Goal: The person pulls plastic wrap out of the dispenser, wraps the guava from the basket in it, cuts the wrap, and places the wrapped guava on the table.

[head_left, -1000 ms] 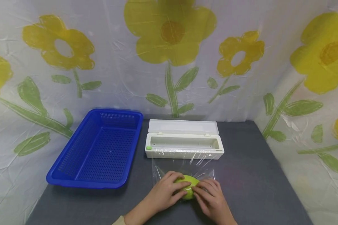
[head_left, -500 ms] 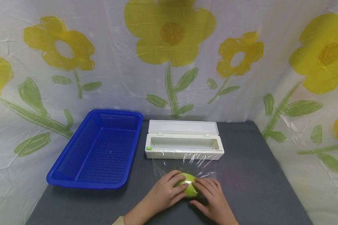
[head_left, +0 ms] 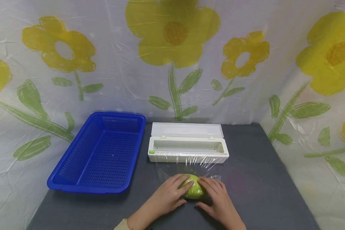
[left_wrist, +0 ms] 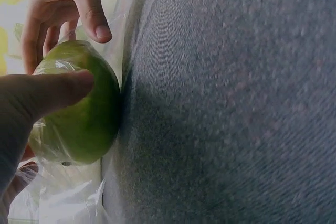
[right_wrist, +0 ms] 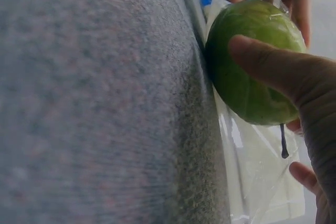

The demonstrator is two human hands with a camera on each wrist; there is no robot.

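Note:
An oval yellow-green fruit (head_left: 196,190) with a thin dark stem (right_wrist: 284,141) lies on the dark table, wrapped in clear plastic film. My left hand (head_left: 169,193) grips its left end, fingers over the top and thumb on the near side. At the other end, my right hand (head_left: 218,198) holds it the same way, its thumb lower down. From the fruit, the film (head_left: 175,167) stretches to the front edge of a white cling film box (head_left: 187,158), whose lid (head_left: 187,130) stands open. In the left wrist view, loose film (left_wrist: 73,198) bunches by the fingers.
A blue perforated plastic basket (head_left: 123,188) stands left of the box. A small green slider (head_left: 152,151) sits at the box's left front corner. Behind the dark table (head_left: 264,179) hangs a flowered sheet (head_left: 118,64), which also covers both sides.
The fruit has rolled slightly forward toward the box, and the stretch of film between them is shorter. Both hands moved with it, their thumbs spreading away from its near side.

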